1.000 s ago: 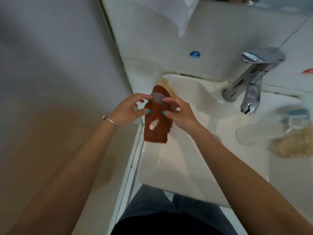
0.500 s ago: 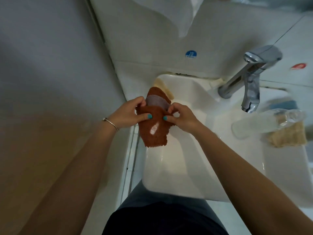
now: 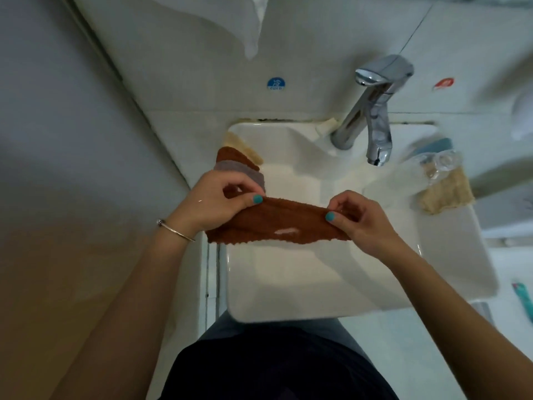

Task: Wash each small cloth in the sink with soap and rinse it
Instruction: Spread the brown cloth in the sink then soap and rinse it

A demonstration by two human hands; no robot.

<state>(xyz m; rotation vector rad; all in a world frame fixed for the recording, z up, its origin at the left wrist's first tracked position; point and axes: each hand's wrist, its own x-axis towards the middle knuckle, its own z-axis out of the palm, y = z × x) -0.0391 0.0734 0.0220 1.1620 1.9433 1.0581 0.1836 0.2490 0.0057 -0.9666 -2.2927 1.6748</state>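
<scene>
Over white sink [image 3: 450, 255], both hands stretch brown cloth [image 3: 277, 223] left-right.

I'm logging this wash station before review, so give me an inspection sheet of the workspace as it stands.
Surface: white sink, basin looks dry, tap not running.
Job's things: brown cloth stretched over the basin, white smear on it; stack of cloths on the left rim.
Clutter: clear bottle lying on a beige cloth, right rim.
Grippers: left hand and right hand each pinch an end of the brown cloth.
Cables: nothing seen.
Surroundings: tiled wall, blue sticker.
</scene>
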